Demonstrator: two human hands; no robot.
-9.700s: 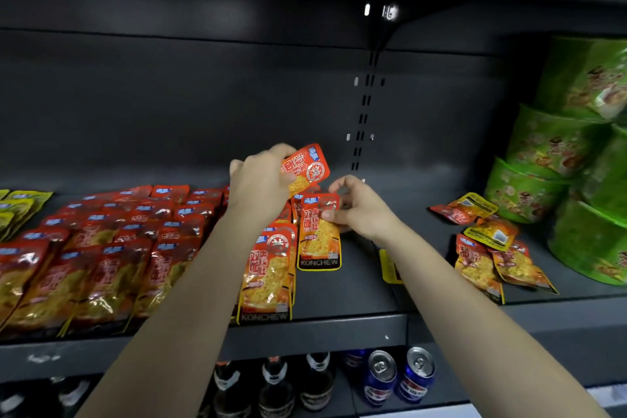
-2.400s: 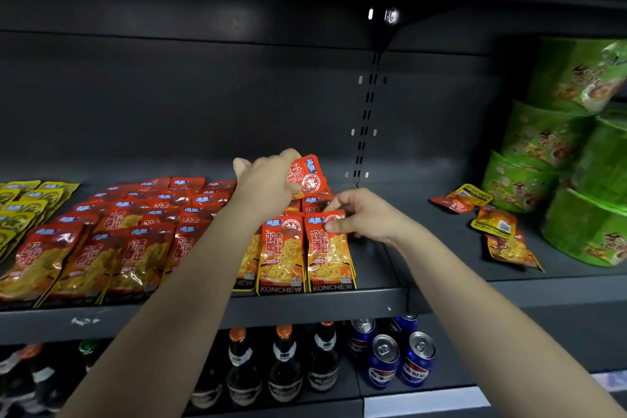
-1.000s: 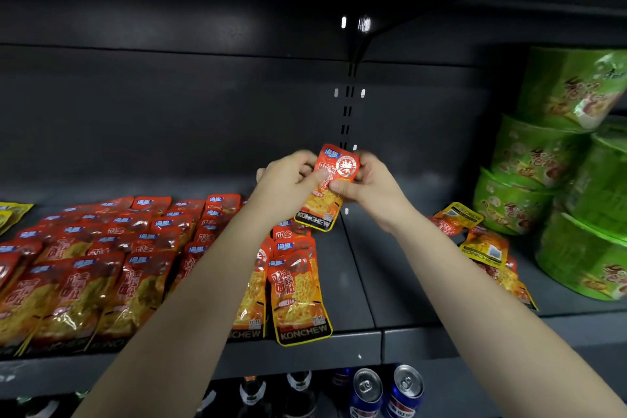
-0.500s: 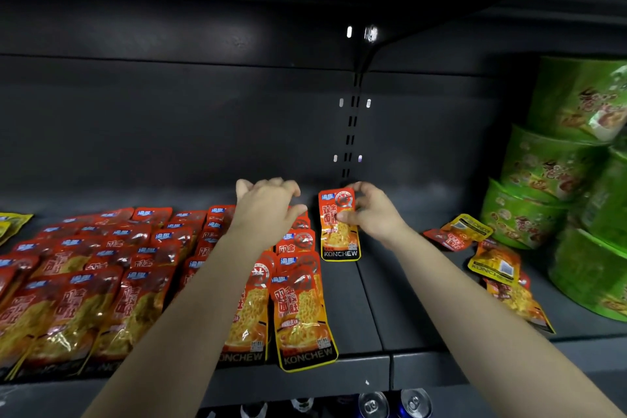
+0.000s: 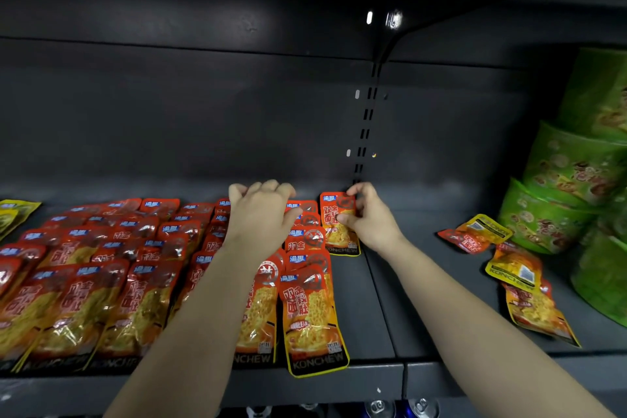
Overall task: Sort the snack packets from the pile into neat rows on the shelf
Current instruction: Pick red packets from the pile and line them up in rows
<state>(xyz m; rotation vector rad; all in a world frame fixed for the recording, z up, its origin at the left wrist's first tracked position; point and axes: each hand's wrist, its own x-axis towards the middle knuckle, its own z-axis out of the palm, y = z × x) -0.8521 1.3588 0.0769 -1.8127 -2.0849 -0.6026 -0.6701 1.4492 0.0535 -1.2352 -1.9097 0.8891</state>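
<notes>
Red and orange snack packets (image 5: 101,268) lie in overlapping rows across the left part of the dark shelf (image 5: 380,299). My right hand (image 5: 369,217) pinches one red packet (image 5: 339,224) that lies flat at the back of the shelf, just right of the last row. My left hand (image 5: 264,210) rests palm down with curled fingers on the packets at the back of that row (image 5: 305,282). A small loose pile of packets (image 5: 509,268) lies to the right.
Green stacked bowls (image 5: 570,187) stand at the far right of the shelf. Yellow packets (image 5: 13,214) show at the far left edge. Can tops (image 5: 397,407) peek out below the shelf's front edge. A slotted upright (image 5: 364,132) runs up the back wall.
The red packet, held up between both hands a second ago, has come down flat onto the back of the shelf. My left hand has let go and settled on the neighbouring row.
</notes>
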